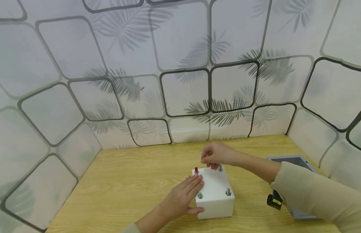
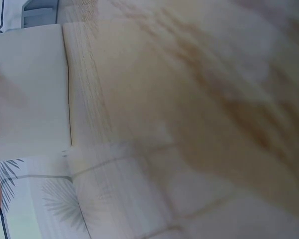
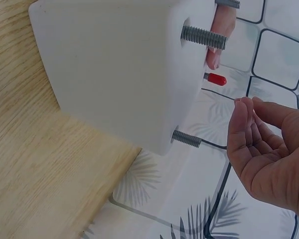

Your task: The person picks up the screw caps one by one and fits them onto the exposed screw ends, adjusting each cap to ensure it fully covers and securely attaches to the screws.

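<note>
A white box (image 1: 213,207) stands on the wooden table, with a threaded metal bolt (image 1: 228,192) rising near each top corner. Over the far-left bolt sits a red cap (image 1: 196,169); the other bolts are bare. My left hand (image 1: 180,198) rests on the box's left side, fingers straight across the top edge and thumb against it lower down. Above the far edge hovers my right hand (image 1: 216,154), its thumb and fingertips drawn together. In the right wrist view, nothing shows between those fingertips, and the red cap (image 3: 217,79) is a short way off.
To the right lies a grey tray-like object (image 1: 297,160), partly hidden by my right sleeve. A black item with a yellow band (image 1: 274,201) is beside it. Patterned walls (image 1: 186,94) enclose the wooden table (image 1: 125,181) at the back and sides.
</note>
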A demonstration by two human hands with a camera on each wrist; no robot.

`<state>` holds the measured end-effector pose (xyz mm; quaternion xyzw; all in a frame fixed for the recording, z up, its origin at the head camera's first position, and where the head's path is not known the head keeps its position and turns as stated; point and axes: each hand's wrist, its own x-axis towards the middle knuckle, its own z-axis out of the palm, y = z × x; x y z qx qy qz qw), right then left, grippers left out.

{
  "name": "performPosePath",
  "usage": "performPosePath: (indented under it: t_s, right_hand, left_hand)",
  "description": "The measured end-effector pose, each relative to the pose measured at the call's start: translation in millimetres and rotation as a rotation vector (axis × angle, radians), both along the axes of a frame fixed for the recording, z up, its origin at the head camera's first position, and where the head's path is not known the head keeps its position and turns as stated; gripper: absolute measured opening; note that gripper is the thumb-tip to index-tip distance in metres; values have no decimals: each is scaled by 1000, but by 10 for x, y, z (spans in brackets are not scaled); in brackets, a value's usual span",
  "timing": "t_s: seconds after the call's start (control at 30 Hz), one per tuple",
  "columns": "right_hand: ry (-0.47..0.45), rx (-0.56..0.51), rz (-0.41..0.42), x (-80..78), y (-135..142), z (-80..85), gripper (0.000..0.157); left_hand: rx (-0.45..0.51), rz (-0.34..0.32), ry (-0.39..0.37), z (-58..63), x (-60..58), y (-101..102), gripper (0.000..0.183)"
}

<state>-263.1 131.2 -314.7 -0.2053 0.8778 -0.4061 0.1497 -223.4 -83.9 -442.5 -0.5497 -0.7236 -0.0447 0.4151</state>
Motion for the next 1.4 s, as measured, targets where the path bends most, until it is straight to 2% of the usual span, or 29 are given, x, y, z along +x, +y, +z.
performPosePath:
  t_s: [0.47, 1.03, 1.4]
  right_hand:
    - [-2, -26, -12, -1, 103, 30, 11]
    - [0, -52, -30, -36, 330, 83, 15]
    - [-1, -50, -53, -47, 473, 31, 15]
  left_hand:
    - [-7, 5, -30, 5, 17, -4, 73]
    - [-10, -10, -12, 16, -8, -4, 73]
    - [-7, -15, 2, 28, -4, -2, 76]
